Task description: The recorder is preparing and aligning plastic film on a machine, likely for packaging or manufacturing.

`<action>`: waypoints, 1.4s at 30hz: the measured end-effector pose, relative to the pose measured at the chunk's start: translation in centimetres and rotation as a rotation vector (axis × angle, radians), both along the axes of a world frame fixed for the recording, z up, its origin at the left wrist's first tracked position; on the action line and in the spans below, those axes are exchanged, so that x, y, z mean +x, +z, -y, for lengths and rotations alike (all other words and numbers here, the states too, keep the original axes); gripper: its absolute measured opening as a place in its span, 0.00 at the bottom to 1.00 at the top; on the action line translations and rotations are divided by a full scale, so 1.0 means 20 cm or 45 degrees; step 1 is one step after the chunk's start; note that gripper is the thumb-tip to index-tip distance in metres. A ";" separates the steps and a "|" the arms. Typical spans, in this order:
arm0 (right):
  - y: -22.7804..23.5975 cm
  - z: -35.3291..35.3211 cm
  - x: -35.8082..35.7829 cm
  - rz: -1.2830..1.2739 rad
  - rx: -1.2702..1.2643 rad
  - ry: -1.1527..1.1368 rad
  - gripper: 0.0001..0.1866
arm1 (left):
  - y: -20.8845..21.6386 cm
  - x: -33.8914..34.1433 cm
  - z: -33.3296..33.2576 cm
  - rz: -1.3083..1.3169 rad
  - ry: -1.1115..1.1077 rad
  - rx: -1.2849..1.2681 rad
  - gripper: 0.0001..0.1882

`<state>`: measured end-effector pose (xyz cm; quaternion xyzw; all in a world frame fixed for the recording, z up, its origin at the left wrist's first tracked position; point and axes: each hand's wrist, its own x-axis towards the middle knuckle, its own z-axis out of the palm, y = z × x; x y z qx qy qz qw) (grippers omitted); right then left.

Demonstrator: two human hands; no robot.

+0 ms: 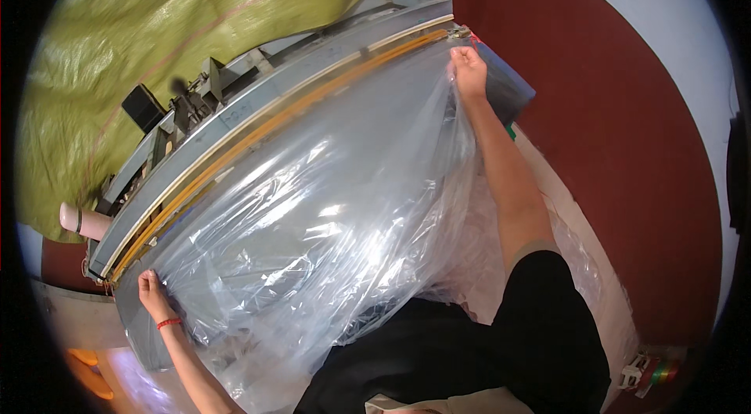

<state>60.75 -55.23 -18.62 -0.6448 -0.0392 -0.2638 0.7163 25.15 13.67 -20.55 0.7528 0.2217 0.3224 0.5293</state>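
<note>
Left hand point(150, 289) and right hand point(468, 71), well apart, pinched edges of clear film point(289, 218) near the orange strip point(297, 106).

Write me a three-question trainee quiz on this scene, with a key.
1. What do the left hand and right hand both hold?
2. What colour is the band on the left wrist: (a) red, (b) blue, (c) green?
3. True or false: the pink bottle is nearer the right hand than the left.

Key:
1. Clear film.
2. a.
3. False: the pink bottle is nearer the left hand.
</note>
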 end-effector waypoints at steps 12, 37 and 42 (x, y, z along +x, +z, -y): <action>-0.10 -0.19 0.22 -0.108 -0.851 -0.630 0.15 | -0.02 0.20 0.02 0.279 0.363 -0.101 0.05; 0.02 -0.35 0.38 -0.173 -0.628 -0.975 0.10 | 0.11 0.35 -0.07 0.194 0.372 -0.245 0.06; 0.00 -0.29 0.38 -0.263 -0.494 -0.900 0.13 | 0.05 0.35 -0.14 0.267 0.378 -0.237 0.03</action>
